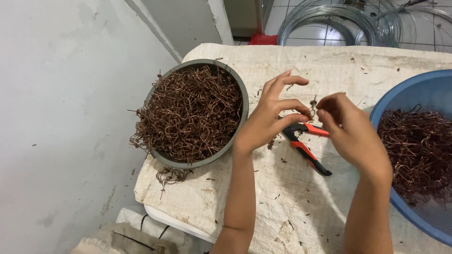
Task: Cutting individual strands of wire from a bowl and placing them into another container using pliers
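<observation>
Pinching a small bent piece of wire [313, 102] between both sets of fingertips, I have my left hand [273, 117] and my right hand [348, 127] raised close together above the table, the wire standing roughly upright in the narrow gap between them. My left thumb and lower fingers close on it from one side while the index and middle fingers stay spread and lifted; my right hand is curled tight, thumb and forefinger clamped on the wire from the other side. Directly beneath the hands, a pair of pliers with red and black handles [306, 146] lies flat on the white woven cloth [282, 197] that covers the table, untouched by either hand. To my left sits a grey round basin [235, 84] heaped with tangled brown wire hooks [190, 113], a few strands spilling over its near rim onto the cloth. To my right, a blue basin [405, 91] holds a similar dark tangle [414, 146]. Small wire offcuts dot the cloth. Beyond the far edge, coils of silvery wire [329, 19] rest on a tiled floor, and a pale wall [61, 117] runs along the left.
</observation>
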